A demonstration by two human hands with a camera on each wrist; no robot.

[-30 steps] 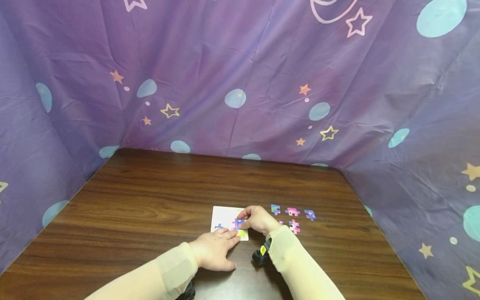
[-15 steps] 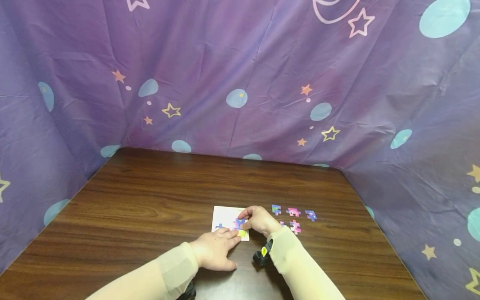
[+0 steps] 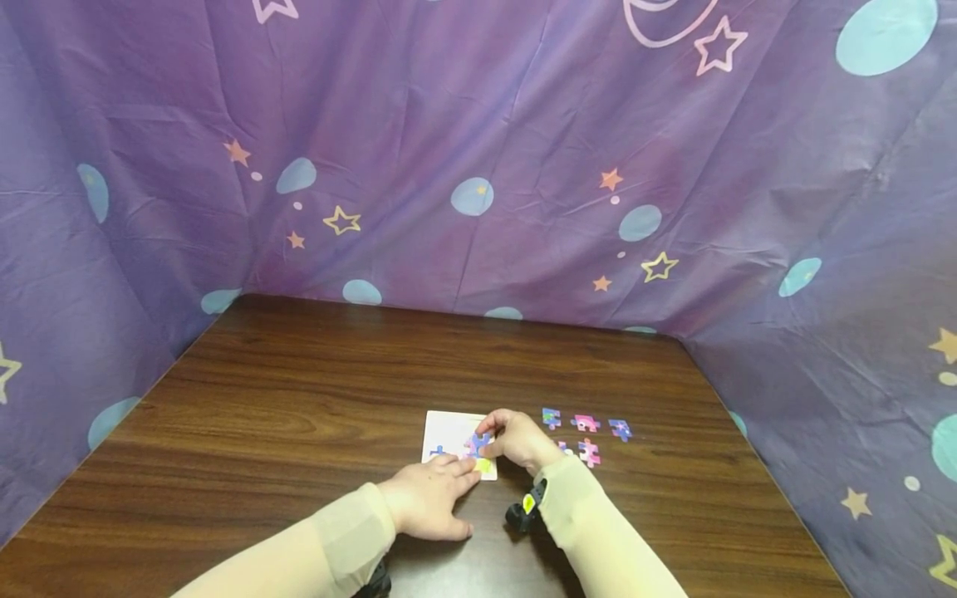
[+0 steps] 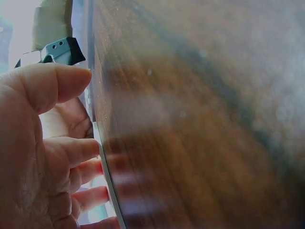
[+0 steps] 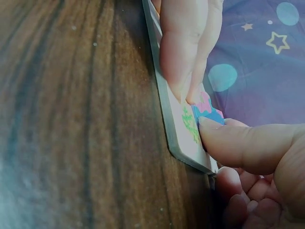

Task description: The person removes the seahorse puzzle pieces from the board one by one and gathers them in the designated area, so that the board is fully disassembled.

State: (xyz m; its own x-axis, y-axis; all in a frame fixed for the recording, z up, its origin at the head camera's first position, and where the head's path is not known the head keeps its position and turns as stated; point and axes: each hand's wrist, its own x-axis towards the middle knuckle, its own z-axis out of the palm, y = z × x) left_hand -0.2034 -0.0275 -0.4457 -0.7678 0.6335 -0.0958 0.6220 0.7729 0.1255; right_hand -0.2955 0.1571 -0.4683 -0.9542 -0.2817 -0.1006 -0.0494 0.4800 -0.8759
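Note:
A thin white puzzle board (image 3: 447, 423) lies on the table in front of me. My left hand (image 3: 426, 502) rests along its near edge, fingers spread and their tips on the board; the left wrist view shows those fingertips at the board's rim (image 4: 109, 183). With thumb and fingers my right hand (image 3: 521, 442) pinches a blue-and-pink jigsaw piece (image 5: 209, 113), held low over the board's right part. A yellow-green printed patch (image 5: 190, 126) shows beside that piece. Farther left on the board is a small blue shape (image 3: 437, 451), partly covered by the left hand.
To the right of the board lie several loose jigsaw pieces, among them a blue-green one (image 3: 551, 418), a pink one (image 3: 586, 423), a blue one (image 3: 620, 428) and a pink-and-white one (image 3: 589, 452). A purple patterned cloth (image 3: 463, 249) hangs behind the wooden table (image 3: 314, 365).
The jigsaw piece in my right fingers has turned and shifted slightly on the spot. My left hand stays on the board, and the loose pieces have not moved.

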